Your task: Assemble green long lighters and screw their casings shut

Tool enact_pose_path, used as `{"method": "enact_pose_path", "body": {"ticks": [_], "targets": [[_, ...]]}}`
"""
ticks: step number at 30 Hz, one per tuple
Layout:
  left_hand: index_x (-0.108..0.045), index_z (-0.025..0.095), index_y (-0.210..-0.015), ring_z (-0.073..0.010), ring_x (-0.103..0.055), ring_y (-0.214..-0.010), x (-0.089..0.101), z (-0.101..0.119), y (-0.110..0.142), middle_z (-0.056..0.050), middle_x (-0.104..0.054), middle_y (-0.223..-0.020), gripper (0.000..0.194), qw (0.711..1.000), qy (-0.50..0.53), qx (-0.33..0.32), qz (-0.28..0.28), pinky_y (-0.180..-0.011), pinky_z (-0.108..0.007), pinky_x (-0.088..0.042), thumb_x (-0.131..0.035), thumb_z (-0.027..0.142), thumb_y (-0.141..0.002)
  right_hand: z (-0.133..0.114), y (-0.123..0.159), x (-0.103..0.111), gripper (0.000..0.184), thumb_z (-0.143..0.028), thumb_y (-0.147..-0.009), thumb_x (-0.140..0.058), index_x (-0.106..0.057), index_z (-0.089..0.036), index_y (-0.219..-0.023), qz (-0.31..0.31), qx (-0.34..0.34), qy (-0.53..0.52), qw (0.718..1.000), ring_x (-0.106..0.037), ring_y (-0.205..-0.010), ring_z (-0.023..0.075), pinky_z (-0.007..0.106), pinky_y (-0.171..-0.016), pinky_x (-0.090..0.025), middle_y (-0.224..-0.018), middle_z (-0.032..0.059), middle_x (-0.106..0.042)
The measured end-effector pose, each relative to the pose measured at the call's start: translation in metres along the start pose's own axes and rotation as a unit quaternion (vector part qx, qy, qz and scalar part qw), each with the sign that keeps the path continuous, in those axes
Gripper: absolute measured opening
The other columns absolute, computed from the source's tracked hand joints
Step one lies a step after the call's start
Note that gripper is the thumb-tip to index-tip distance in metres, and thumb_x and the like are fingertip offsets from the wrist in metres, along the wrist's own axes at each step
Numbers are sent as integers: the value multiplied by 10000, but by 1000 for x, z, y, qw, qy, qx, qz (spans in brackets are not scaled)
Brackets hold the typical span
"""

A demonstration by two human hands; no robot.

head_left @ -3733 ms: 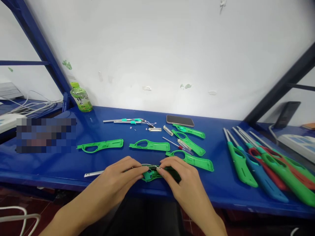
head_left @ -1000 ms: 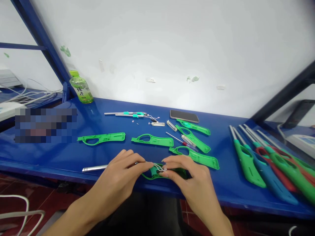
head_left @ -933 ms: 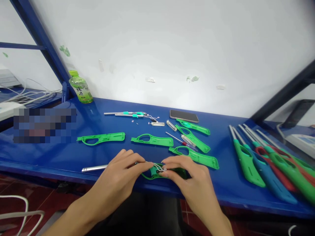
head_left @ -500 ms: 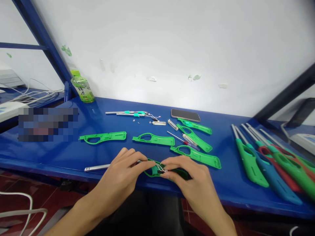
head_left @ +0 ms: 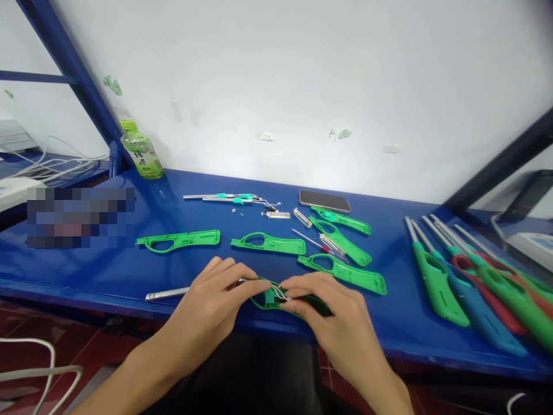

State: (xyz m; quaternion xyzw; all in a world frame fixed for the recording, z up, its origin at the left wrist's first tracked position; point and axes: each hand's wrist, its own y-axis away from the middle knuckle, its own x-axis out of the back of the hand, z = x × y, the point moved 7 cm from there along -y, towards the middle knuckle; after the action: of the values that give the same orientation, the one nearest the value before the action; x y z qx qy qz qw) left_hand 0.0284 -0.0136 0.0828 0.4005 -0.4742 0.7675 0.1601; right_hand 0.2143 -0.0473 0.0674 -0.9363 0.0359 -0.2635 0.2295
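At the table's front edge lies a green lighter half-shell (head_left: 260, 302), its inner side up, with a teal trigger (head_left: 270, 296) in it. A metal lighter tube (head_left: 167, 294) sticks out to the left, passing under my left hand (head_left: 218, 294). That hand is closed over the tube end of the shell, thumb and fingers pressed on it. My right hand (head_left: 334, 305) pinches the thin white wires (head_left: 280, 293) over the shell's middle; its fingertips partly hide their ends. The shell's handle end is dark beneath the right palm.
Several green half-shells (head_left: 268, 244) lie behind my hands, with a screwdriver (head_left: 337, 254), clear fuel tanks (head_left: 277, 215), wired tubes (head_left: 220, 199) and a phone (head_left: 325, 201). Assembled lighters (head_left: 440, 288) lie at right. A green bottle (head_left: 142, 153) stands at back left on the blue table (head_left: 103, 271).
The whole view has shifted slightly. Both hands keep nearly the same hold on the lighter shell and wires; nothing else has visibly moved.
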Motion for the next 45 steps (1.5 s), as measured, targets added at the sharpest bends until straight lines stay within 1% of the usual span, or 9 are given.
{"method": "enact_pose_path", "body": {"ticks": [6, 15, 20, 26, 30, 34, 36, 40, 45], "targets": [[-726, 249, -1187, -153, -583, -834, 0, 0, -1, 3, -763, -1022, 417, 1000, 5, -11, 3, -772, -314, -410, -465, -42, -1041, -1, 1, -1, 308, -68, -943, -793, -788, -339, -1089, -3, 11, 12, 1000, -754, -954, 198, 289, -850, -618, -1013, -59, -830], [-709, 204, -1161, -154, -546, -821, -3, 3, -1, 0, -717, -958, 390, 999, 32, -16, 15, -767, -302, -441, -502, -88, -1007, -7, 0, 0, 344, -33, -927, -809, -763, -334, -1086, -2, 41, 11, 999, -725, -907, 151, 221, -824, -592, -982, -83, -816], [-701, 199, -1155, -156, -529, -820, -8, 3, -2, 2, -681, -934, 368, 999, 34, -3, 16, -772, -293, -452, -531, -86, -997, -8, -1, 0, 326, -13, -915, -810, -759, -316, -1026, -7, 31, 6, 999, -721, -882, 140, 206, -800, -586, -955, -84, -810], [-700, 187, -1152, -163, -536, -837, -9, 3, -3, -7, -704, -955, 347, 999, 30, -12, 18, -787, -294, -461, -531, -79, -1008, -8, 1, 1, 291, -27, -921, -812, -745, -296, -1008, 6, 42, 22, 999, -725, -891, 152, 239, -812, -571, -950, -73, -811], [-700, 184, -1201, -167, -589, -919, -4, 2, -5, -14, -759, -1067, 333, 999, 32, -33, 22, -860, -305, -481, -532, -48, -1030, -9, 3, 0, 245, -86, -950, -811, -726, -285, -1066, 19, 75, 48, 996, -718, -936, 158, 253, -846, -551, -984, -62, -809], [-725, 208, -1170, -179, -645, -1093, 1, -3, -7, 0, -773, -1072, 328, 999, 18, -37, 24, -1008, -322, -467, -530, -23, -1043, -10, 4, -3, 231, -103, -970, -800, -718, -280, -1093, 9, 87, 61, 994, -715, -956, 156, 268, -884, -535, -1006, -60, -811], [-731, 214, -1167, -178, -660, -1156, -1, -6, -6, -4, -772, -1096, 331, 999, 23, -37, 18, -1047, -310, -476, -517, -10, -1050, -9, 4, -3, 230, -103, -973, -798, -718, -283, -1091, 6, 85, 56, 995, -720, -955, 155, 273, -894, -530, -1012, -66, -815], [-732, 223, -1196, -161, -700, -1114, -5, -12, -2, -24, -750, -1193, 331, 999, 34, -7, -1, -970, -268, -542, -502, 26, -1066, -8, 3, -3, 238, -98, -973, -796, -722, -295, -1086, 3, 69, 51, 996, -727, -955, 164, 280, -892, -524, -1019, -70, -817], [-724, 214, -1217, -150, -697, -980, -7, -10, -2, -21, -734, -1108, 322, 999, 41, 8, -32, -859, -255, -558, -484, 46, -1082, -6, 2, -1, 199, -114, -1003, -761, -727, -303, -1058, 1, 52, 61, 997, -727, -945, 166, 298, -905, -507, -1002, -80, -814]]}}
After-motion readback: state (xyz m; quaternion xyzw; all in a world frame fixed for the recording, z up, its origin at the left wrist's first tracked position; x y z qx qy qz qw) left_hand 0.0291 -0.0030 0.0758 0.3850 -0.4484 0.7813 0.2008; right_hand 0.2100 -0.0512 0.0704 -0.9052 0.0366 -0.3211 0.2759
